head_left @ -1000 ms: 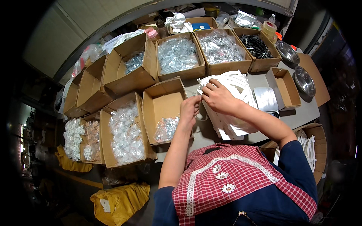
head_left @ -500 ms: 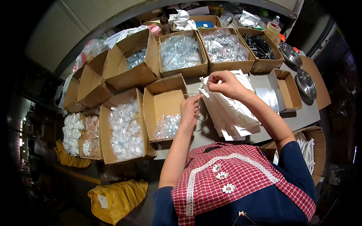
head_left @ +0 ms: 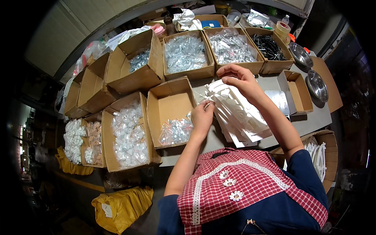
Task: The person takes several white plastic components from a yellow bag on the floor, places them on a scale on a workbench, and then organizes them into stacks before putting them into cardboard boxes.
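Grey tabletop (head_left: pixel 313 121) crowded with cardboard boxes of bagged hardware. At its centre lies a fanned stack of white flat plastic pieces (head_left: pixel 239 117). Left hand (head_left: pixel 202 116), at nine o'clock of the stack, pinches a small white part at the stack's edge; right hand (head_left: pixel 239 79), at twelve o'clock, is curled with fingertips closed on the top piece. At nine o'clock of the left hand sits an open box with clear packets (head_left: pixel 176 131). Best done, I judge, by steadying the stack while peeling a single piece.

white plastic frames (head_left: pixel 239 113) | brown cardboard boxes (head_left: pixel 172 103) | red-white checked apron (head_left: pixel 239 188) | yellow sack (head_left: pixel 121 203), perhaps plastic
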`<action>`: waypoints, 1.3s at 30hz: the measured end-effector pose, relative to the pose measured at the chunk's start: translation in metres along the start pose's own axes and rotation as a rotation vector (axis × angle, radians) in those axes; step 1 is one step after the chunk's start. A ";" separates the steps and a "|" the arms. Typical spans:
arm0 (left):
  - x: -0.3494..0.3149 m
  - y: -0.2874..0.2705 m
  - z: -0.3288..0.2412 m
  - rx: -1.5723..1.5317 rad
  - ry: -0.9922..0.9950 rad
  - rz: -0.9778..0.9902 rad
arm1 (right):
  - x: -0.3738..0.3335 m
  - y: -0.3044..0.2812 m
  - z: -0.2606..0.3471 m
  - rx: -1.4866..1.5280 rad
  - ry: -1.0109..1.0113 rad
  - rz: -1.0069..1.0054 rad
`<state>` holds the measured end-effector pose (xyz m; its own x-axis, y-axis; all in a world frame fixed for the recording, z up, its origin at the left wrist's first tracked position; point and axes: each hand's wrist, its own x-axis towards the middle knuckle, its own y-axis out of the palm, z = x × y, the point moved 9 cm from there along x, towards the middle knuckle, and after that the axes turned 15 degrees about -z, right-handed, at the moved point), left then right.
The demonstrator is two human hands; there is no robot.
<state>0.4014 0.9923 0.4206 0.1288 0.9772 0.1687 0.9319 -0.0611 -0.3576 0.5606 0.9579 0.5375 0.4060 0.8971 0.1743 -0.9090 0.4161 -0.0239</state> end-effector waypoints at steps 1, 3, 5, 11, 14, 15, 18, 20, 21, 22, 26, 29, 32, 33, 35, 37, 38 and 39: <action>-0.001 -0.003 -0.001 -0.023 -0.067 0.034 | -0.003 -0.001 0.002 -0.155 -0.103 0.014; 0.003 -0.005 0.008 -0.106 -0.060 -0.022 | -0.009 0.000 0.002 -0.465 -0.308 0.042; 0.006 -0.005 0.022 -0.245 -0.135 -0.032 | -0.018 0.006 -0.018 -0.805 -0.459 0.094; 0.010 -0.018 0.026 -0.651 -0.375 0.015 | -0.020 0.005 -0.017 -0.819 -0.484 0.105; 0.011 -0.043 0.013 -0.720 -0.363 -0.029 | -0.021 -0.004 0.006 -0.420 -0.249 -0.022; 0.010 -0.050 0.008 -0.760 -0.379 -0.044 | -0.024 -0.004 0.013 -0.293 -0.158 -0.022; 0.000 -0.059 -0.040 -0.804 -0.243 0.065 | -0.034 0.016 0.038 -0.220 -0.283 0.012; -0.013 -0.060 -0.075 -0.833 -0.116 0.187 | -0.045 0.034 0.051 -0.191 -0.331 0.077; -0.020 -0.060 -0.089 -0.777 -0.035 0.221 | -0.047 0.042 0.054 -0.216 -0.334 0.107; -0.029 -0.060 -0.085 -0.799 -0.090 0.206 | -0.050 0.054 0.060 -0.212 -0.353 0.135; -0.053 -0.064 -0.084 -0.732 -0.171 0.242 | -0.047 0.073 0.057 -0.159 -0.340 0.229; -0.060 -0.077 -0.042 -0.975 -0.462 -0.059 | -0.043 0.099 0.029 -0.206 -0.227 0.375; -0.069 -0.112 -0.013 -0.997 -0.450 -0.355 | -0.070 0.132 -0.011 -0.274 0.079 0.705; -0.075 -0.122 -0.004 -1.018 -0.432 -0.397 | -0.088 0.151 -0.010 -0.320 0.098 0.859; -0.091 -0.135 -0.001 -0.997 -0.391 -0.494 | -0.119 0.170 -0.032 -0.347 0.074 1.090; -0.115 -0.154 0.010 -0.918 -0.374 -0.555 | -0.155 0.196 -0.035 -0.236 0.327 1.243; -0.131 -0.160 0.016 -0.962 -0.437 -0.606 | -0.167 0.206 -0.042 -0.138 0.424 1.282; -0.145 -0.164 0.019 -1.010 -0.493 -0.650 | -0.179 0.211 -0.060 -0.109 0.531 1.332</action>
<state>0.2230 0.8646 0.4372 -0.3772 0.8436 -0.3822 0.6461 0.5354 0.5441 0.3021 0.8940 0.4426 -0.7167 0.5586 -0.4175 -0.6312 -0.7741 0.0479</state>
